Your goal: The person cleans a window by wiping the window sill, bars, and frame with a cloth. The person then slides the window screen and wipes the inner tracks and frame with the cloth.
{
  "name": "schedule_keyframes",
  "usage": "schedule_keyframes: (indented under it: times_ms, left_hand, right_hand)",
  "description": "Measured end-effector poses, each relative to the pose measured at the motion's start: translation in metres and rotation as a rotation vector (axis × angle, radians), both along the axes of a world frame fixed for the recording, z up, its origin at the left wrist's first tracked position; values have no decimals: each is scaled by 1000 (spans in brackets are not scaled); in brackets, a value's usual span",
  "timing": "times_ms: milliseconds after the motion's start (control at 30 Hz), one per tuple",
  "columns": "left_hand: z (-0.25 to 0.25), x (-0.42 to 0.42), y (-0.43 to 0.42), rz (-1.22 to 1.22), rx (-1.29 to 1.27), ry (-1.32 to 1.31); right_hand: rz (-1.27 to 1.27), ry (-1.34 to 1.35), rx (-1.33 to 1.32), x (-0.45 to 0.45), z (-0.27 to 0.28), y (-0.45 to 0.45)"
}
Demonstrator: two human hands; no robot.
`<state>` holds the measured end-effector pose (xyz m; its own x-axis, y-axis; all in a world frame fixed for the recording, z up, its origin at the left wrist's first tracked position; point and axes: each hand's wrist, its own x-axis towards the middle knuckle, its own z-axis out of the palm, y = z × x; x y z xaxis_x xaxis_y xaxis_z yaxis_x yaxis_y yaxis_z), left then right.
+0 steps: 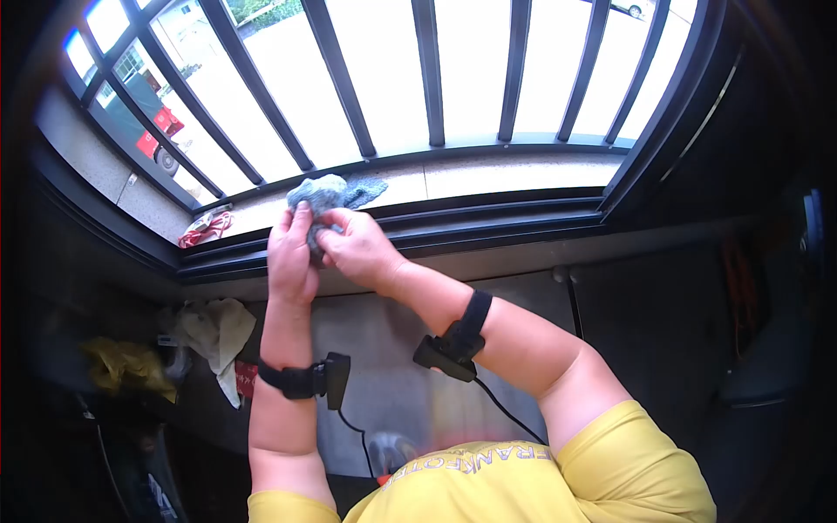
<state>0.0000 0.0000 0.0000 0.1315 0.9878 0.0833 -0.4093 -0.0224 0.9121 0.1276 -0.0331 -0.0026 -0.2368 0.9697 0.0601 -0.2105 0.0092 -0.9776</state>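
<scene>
A bunched blue-grey cloth [321, 192] is gripped between both hands above the dark window track [410, 228]. My left hand [292, 253] has its fingers closed round the cloth's left side. From the right, my right hand [359, 248] pinches the lower part of it with thumb and fingers. A loose end of the cloth trails to the right over the pale stone sill [471, 179]. Part of the cloth is hidden behind my fingers.
Dark vertical bars [432, 78] stand beyond the sill. Red cord [207, 228] lies at the sill's left end. Below left are a whitish cloth [214, 336] and a yellow bag-like item [131, 366]. Grey metal panels [375, 349] lie beneath my arms, which wear strapped black devices [453, 349] with cables.
</scene>
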Motion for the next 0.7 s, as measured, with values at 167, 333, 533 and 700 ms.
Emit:
schedule_keyframes:
  times_ms: [167, 333, 533, 700]
  left_hand:
    - [42, -114, -136, 219, -71, 130]
    - [85, -185, -306, 475, -225, 132]
    - [-80, -323, -446, 233, -951, 1199]
    - [-76, -368, -478, 516, -957, 1152]
  right_hand:
    - [470, -18, 208, -48, 33, -107]
    - [945, -177, 231, -56, 7, -153]
    - [839, -89, -116, -31, -29, -167]
    - [773, -167, -204, -6, -46, -179]
